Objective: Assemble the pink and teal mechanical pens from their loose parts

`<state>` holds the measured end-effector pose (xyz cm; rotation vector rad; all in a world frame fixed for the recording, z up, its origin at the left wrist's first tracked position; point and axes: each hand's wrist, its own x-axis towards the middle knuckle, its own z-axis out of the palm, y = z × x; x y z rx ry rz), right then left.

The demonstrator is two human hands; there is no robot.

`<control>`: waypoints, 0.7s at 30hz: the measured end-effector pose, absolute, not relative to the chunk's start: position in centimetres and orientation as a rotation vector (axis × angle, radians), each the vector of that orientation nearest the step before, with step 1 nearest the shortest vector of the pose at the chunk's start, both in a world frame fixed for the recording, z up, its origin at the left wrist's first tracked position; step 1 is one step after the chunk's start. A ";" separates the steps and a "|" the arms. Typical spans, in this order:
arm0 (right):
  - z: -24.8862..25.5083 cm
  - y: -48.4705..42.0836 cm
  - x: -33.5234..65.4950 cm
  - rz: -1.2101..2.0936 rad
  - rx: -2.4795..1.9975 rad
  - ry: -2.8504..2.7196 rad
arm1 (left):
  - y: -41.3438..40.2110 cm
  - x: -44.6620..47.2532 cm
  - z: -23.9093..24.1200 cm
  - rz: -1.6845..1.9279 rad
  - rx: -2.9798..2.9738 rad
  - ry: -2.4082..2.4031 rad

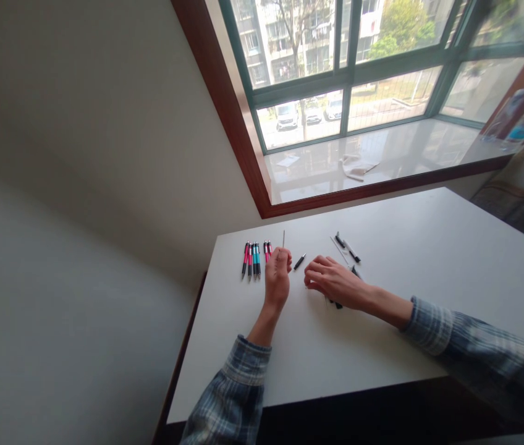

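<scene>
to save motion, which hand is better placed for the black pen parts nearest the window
Probably the right hand: it's nearer the black pen parts, though whether it holds something is unclear; the left hand holds a thin rod.

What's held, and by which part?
Left hand: a thin, straight grey rod, by its lower part; the upper end sticks out. Right hand: can't tell.

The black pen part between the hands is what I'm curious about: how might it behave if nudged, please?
The pen part would probably roll, as it looks rounded and lies on a smooth table. It is likely light, being short and slim. It should be stiff, given its straight outline.
</scene>
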<state>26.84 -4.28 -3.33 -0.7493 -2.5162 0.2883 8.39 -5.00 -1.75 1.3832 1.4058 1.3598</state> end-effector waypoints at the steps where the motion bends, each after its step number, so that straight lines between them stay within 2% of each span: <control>1: -3.1 -4.3 27.0 0.330 -0.742 -2.474 | -5.1 8.3 -1.7 1.326 1.422 1.436; 4: -2.5 -3.8 28.1 0.464 -0.765 -2.256 | -5.7 8.3 -1.5 1.197 1.592 1.503; 11: -2.6 -2.0 29.9 0.555 -0.931 -1.869 | -6.9 8.5 -1.1 0.877 1.869 1.601; 21: -3.2 -1.7 29.6 0.925 -0.889 -1.588 | -6.8 8.2 -1.7 0.776 1.948 1.657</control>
